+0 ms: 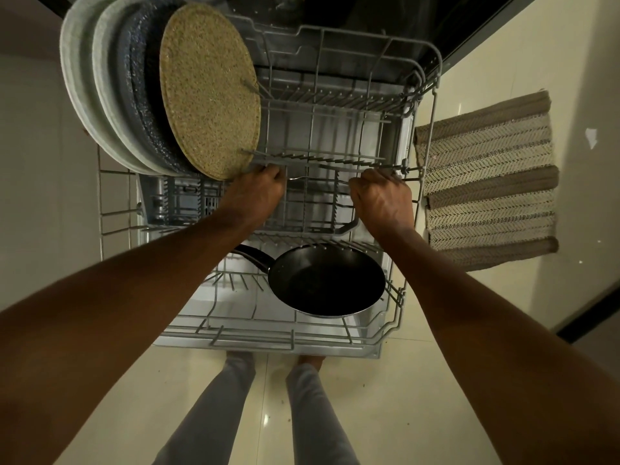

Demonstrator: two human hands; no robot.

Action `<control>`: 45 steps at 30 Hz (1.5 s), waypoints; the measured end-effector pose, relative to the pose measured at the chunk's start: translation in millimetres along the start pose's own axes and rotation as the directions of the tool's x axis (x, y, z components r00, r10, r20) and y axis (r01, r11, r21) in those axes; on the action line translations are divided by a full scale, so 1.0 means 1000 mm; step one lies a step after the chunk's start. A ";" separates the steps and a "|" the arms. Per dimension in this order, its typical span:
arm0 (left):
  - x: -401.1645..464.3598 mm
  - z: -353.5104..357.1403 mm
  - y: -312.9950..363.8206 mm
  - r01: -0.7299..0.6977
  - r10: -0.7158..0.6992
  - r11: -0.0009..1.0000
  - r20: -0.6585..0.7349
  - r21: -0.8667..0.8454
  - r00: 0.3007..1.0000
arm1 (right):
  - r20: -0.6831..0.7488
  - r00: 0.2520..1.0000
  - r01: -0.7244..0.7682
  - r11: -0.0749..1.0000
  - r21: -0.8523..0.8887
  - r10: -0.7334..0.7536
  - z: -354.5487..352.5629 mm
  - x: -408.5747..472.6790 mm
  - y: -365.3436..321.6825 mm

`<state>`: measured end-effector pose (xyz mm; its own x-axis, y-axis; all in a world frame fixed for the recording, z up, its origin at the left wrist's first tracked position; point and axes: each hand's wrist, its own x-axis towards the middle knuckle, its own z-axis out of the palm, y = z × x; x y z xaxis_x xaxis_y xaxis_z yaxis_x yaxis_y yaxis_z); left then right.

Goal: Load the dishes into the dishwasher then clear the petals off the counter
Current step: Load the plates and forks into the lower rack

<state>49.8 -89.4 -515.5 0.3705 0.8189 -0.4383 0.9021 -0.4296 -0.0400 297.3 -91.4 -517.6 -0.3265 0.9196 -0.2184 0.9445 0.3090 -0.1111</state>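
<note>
Hands (318, 193) grip upper rack (335, 159) above tiled floor (385, 397).

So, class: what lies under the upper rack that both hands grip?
Under the upper rack sits the lower rack holding a black frying pan. The forearms and upper rack hide the rest.

Single view, head-worn, wide-angle. Looks steeply down, nearly straight over the pulled-out grey wire dishwasher rack (335, 135). Close in: both bare forearms enter from the near corners and fill the lower frame, left hand (258, 193) and right hand (382, 199) at mid-frame. Own grey-trousered legs (235, 414) and the cream tiled floor (419, 397) at the near edge, directly below. Far edge reaches the dark dishwasher opening. Striped woven beige mat (486, 182) at right. Strong barrel distortion toward the edges. No second view to overlap.
</note>
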 end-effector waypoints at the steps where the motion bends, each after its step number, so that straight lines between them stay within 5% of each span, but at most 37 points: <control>1: 0.002 -0.002 0.001 0.007 -0.007 1.000 0.024 -0.005 1.000 | 0.003 1.000 -0.006 1.000 -0.003 0.006 0.001 0.001 0.000; 22: -0.042 -0.043 0.009 0.111 -0.116 0.972 -0.011 -0.208 0.993 | 0.154 0.979 -0.151 0.983 0.102 0.135 -0.053 -0.025 -0.023; 33: -0.192 -0.211 0.046 0.123 -0.115 0.977 0.052 -0.173 0.992 | 0.441 0.883 -0.265 0.945 0.191 0.159 -0.228 -0.105 -0.095; 45: -0.411 -0.366 0.027 0.285 -0.348 0.916 -0.208 -0.282 0.914 | 0.254 0.963 -0.141 0.967 0.214 0.084 -0.443 -0.201 -0.214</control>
<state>3.3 -298.1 -7.7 0.0709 0.9773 -0.1999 0.9944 -0.0534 0.0914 176.1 -234.4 -20.3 -0.2439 0.8504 -0.4662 0.9516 0.1173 -0.2840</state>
